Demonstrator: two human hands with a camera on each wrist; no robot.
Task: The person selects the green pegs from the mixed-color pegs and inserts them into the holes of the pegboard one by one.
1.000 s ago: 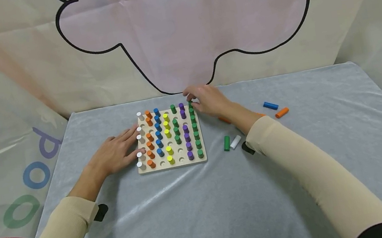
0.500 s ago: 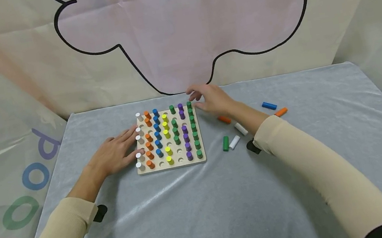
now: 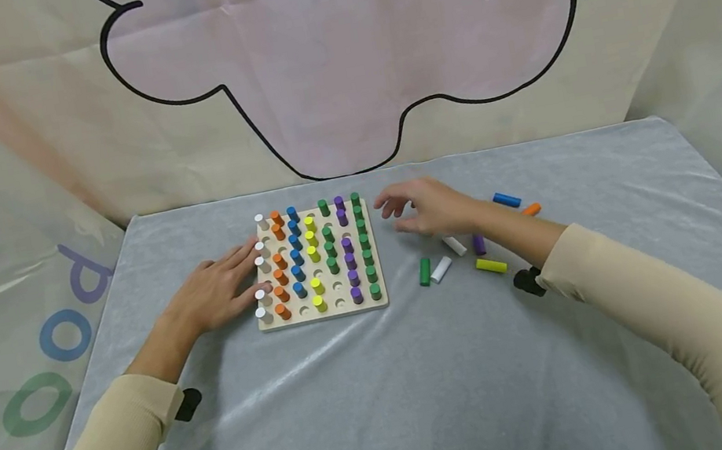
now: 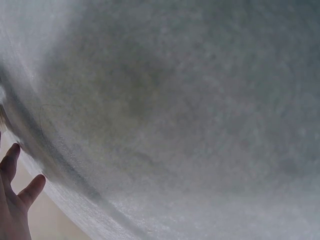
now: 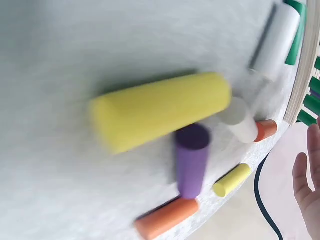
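A pale wooden pegboard (image 3: 326, 317) stands on the table with columns of upright white, orange, blue, yellow, green and purple pegs, some holes bare. My left hand (image 3: 217, 287) rests at the board's left edge with fingers extended; the left wrist view catches only a thumb and fingers (image 4: 17, 195). To the right of the board, my right hand (image 3: 430, 207) is held over the loose pegs, fingers loosely bent and nothing between them. Beneath its wrist lie a yellow peg (image 5: 160, 112), a purple peg (image 5: 192, 165) and a white peg (image 5: 242, 120).
More loose pegs lie right of the board: a green one (image 3: 425, 272), another white one (image 3: 441, 269), a blue one (image 3: 506, 200) and an orange one (image 3: 531, 209). A grey cloth (image 3: 335, 412) covers the table, and a printed curtain (image 3: 334, 62) hangs behind it.
My right hand has left the green peg at the board's back right corner and moved right. Loose purple and yellow pegs came into sight from under the arm. The left hand stays put.
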